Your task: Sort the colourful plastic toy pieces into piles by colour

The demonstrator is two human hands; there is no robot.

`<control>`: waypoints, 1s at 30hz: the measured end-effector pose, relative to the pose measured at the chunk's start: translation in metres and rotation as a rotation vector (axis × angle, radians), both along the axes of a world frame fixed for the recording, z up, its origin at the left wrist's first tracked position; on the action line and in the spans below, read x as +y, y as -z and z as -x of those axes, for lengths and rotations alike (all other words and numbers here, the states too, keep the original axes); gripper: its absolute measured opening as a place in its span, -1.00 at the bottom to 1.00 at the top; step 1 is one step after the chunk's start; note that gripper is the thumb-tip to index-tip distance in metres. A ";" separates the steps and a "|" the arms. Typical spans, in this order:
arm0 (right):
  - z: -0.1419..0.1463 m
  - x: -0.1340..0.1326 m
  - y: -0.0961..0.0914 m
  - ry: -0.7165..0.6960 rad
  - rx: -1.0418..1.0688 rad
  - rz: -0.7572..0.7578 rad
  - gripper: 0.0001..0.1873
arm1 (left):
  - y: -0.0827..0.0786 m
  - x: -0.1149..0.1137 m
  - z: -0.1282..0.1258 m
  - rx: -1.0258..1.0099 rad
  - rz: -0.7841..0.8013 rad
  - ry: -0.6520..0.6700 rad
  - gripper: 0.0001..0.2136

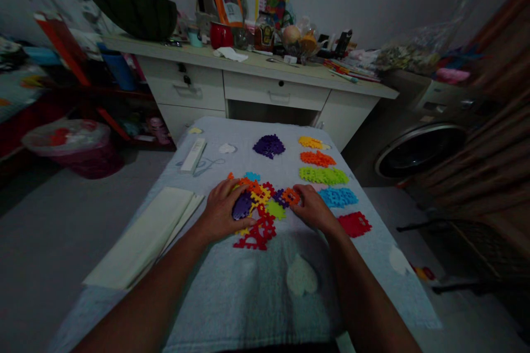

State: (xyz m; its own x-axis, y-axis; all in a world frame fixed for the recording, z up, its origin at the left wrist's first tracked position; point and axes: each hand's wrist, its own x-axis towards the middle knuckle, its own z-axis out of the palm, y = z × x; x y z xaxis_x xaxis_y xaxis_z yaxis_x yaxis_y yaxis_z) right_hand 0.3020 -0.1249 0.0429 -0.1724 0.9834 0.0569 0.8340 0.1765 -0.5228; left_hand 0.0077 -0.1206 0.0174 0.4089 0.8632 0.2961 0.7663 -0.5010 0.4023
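A mixed pile of notched plastic building pieces lies on the cloth between my hands, with red pieces [260, 231], yellow pieces [260, 194] and a green piece [275, 209] showing. My left hand [223, 207] rests at the pile's left side, thumb and fingers spread around a dark purple piece [241, 207]. On the right, my right hand [312, 207] has its thumb and forefinger closed on the edge of an orange piece [291, 196]. Sorted by colour, purple pieces [269, 145], orange pieces [317, 158], light green pieces [323, 175], blue pieces [338, 197] and red plates [355, 224] lie beyond and to the right.
The cloth-covered table [232, 287] carries a white power strip [193, 155] with its cord and a folded pale sheet [144, 231] at left. Behind stands a cluttered white desk [273, 91]. A washing machine [397, 127] is at right, a lined bin [77, 149] at left.
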 end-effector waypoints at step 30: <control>-0.054 0.173 -0.021 0.168 -0.587 -0.031 -0.52 | 0.000 0.000 0.003 -0.067 -0.063 -0.032 -0.37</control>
State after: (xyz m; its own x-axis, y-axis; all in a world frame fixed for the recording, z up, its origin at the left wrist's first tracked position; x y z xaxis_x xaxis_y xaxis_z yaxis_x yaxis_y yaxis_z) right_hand 0.3563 0.0479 0.0635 -0.0265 0.9992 0.0283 0.9990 0.0255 0.0355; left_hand 0.0048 -0.1201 0.0173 0.3593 0.8544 0.3755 0.7548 -0.5026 0.4215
